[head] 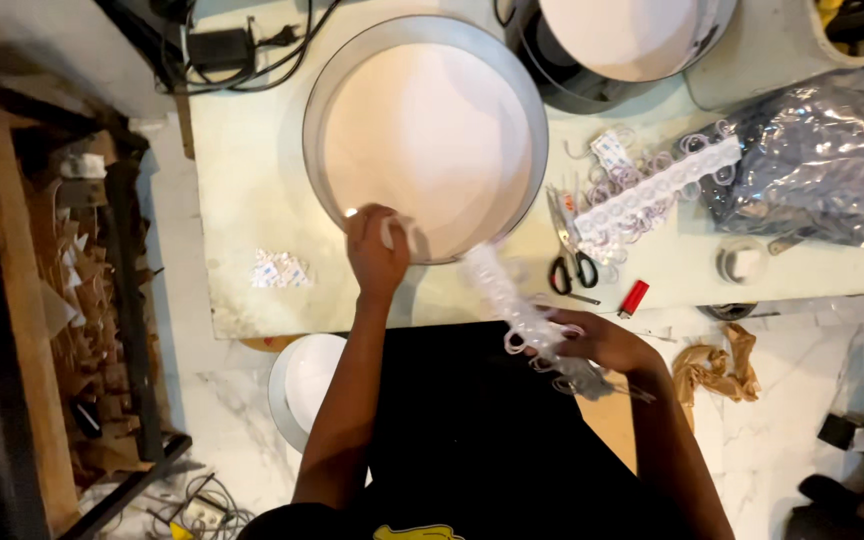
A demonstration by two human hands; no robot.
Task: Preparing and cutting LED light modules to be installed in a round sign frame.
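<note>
Your right hand (600,345) grips a strip of white rings (512,300) near your lap; your left hand (375,250) pinches a small white piece against the round lamp's rim (324,190).

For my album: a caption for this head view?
Left hand on round white lamp; right hand holds ringed strip.

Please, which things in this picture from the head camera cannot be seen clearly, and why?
- Small white piece in the left hand: the fingers cover most of it.
- White looped strip in the right hand: blurred by motion, loops indistinct.
- Second round lamp: cut off by the top edge.
- Contents of the silver plastic bag: hidden by its crinkled foil.
- Small round roll: too small to identify.
</note>
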